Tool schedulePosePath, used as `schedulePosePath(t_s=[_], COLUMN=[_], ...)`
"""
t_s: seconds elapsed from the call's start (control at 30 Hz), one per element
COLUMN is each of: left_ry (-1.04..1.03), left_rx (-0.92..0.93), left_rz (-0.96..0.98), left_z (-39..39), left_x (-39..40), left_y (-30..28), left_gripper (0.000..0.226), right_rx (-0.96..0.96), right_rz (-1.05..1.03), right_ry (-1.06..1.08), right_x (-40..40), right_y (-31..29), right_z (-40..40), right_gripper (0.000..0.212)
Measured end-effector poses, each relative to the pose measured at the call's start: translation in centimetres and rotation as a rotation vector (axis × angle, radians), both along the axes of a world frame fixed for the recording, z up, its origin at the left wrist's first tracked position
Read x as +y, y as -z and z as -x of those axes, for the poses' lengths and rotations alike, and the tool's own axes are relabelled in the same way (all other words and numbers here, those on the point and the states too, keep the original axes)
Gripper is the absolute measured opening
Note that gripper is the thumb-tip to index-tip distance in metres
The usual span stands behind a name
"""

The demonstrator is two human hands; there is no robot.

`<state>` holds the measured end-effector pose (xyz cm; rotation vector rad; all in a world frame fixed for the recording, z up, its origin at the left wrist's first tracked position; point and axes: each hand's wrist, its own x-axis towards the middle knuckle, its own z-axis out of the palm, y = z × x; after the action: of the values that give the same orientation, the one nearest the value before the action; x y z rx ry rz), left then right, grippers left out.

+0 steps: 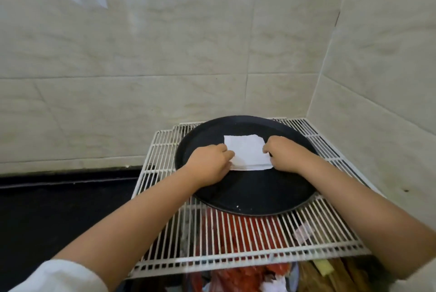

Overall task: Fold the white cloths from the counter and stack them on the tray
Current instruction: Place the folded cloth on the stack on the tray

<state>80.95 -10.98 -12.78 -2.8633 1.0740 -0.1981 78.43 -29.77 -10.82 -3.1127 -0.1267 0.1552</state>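
Observation:
A folded white cloth [245, 151] lies on the round black tray [254, 195], toward its far half. Several layers show at the cloth's near edge. My left hand [210, 162] grips the cloth's left edge with curled fingers. My right hand [284, 153] grips its right edge the same way. Both forearms reach in from the bottom of the head view.
The tray sits on a white wire rack [236, 244] in a tiled corner. Under the rack lie red and other scraps [238, 277]. A dark counter [59, 216] stretches to the left. Tiled walls [165, 56] close the back and right.

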Motion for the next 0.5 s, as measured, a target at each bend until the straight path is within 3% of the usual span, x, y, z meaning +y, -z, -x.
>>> schedulePosePath(t_s=[0.23,0.5], left_ry=[-0.445,-0.912], left_rx=[-0.039,-0.151], left_rz=[0.111,0.079], left_z=[3.3,19.0], left_x=[13.3,39.2], left_y=[-2.5,-2.3], left_gripper=[0.032,0.038], right_rx=[-0.158,-0.142], right_rz=[-0.082,-0.256], right_ry=[-0.314,-0.659], right_x=[14.8,43.0], right_y=[-4.2,-1.8], right_z=[1.5,9.0], right_gripper=[0.032,0.047])
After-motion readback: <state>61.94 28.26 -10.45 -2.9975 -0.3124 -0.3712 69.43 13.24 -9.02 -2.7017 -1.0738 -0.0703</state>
